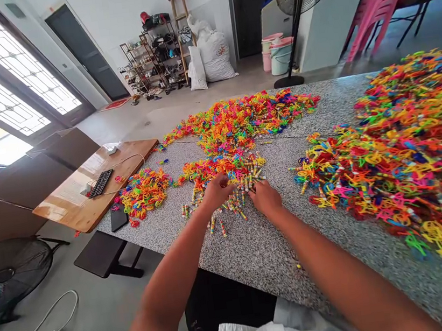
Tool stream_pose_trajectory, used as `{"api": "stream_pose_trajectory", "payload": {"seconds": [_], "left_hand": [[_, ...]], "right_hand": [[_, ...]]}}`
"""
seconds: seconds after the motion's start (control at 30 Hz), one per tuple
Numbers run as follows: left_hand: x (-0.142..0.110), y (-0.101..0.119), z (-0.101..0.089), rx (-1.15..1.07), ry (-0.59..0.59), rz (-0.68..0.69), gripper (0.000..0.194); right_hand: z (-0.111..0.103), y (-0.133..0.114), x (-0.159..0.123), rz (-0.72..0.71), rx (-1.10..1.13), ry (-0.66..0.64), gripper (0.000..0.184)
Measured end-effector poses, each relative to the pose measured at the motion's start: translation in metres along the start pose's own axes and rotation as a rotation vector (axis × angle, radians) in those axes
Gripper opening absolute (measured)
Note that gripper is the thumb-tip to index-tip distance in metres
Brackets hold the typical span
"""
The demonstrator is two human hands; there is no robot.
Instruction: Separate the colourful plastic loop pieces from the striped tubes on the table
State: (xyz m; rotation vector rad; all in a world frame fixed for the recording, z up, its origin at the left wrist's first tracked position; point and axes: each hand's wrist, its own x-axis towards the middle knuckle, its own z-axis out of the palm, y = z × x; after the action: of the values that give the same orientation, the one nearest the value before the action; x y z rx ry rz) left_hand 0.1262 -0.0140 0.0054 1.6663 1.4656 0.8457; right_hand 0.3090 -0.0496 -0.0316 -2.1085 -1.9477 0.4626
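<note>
On the speckled stone table, my left hand (216,193) is over a heap of small patterned tubes (234,204), its thumb and index finger apart in a curve. Just to the right, my right hand (266,197) rests at the edge of the same tubes with fingers bent inward; what lies between its fingertips is too small to make out. Behind both hands is a small pile of bright plastic loop-shaped pieces (201,171). A few single tubes (223,228) lie loose nearer my body.
A large colourful pile (406,146) covers the table's right side, another pile (239,119) the far side. At left are a smaller heap (147,191), a black phone-like slab (119,218) and a wooden board (82,197) with a keyboard (102,183). A standing fan (298,9) is beyond.
</note>
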Motion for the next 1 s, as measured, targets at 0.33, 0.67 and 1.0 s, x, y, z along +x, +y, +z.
{"api": "stream_pose_trajectory", "payload": {"seconds": [0.33, 0.67, 1.0], "left_hand": [[-0.077, -0.011, -0.022, -0.455, -0.152, -0.181, 0.032], [-0.085, -0.004, -0.017, -0.307, -0.122, -0.178, 0.025], [-0.091, -0.008, -0.014, -0.652, -0.166, -0.301, 0.030]], "right_hand": [[0.000, 0.014, -0.042, -0.147, -0.122, 0.005, 0.025], [0.006, 0.024, -0.048, -0.194, -0.098, 0.023, 0.028], [0.005, 0.018, -0.044, -0.239, 0.153, -0.004, 0.008]]}}
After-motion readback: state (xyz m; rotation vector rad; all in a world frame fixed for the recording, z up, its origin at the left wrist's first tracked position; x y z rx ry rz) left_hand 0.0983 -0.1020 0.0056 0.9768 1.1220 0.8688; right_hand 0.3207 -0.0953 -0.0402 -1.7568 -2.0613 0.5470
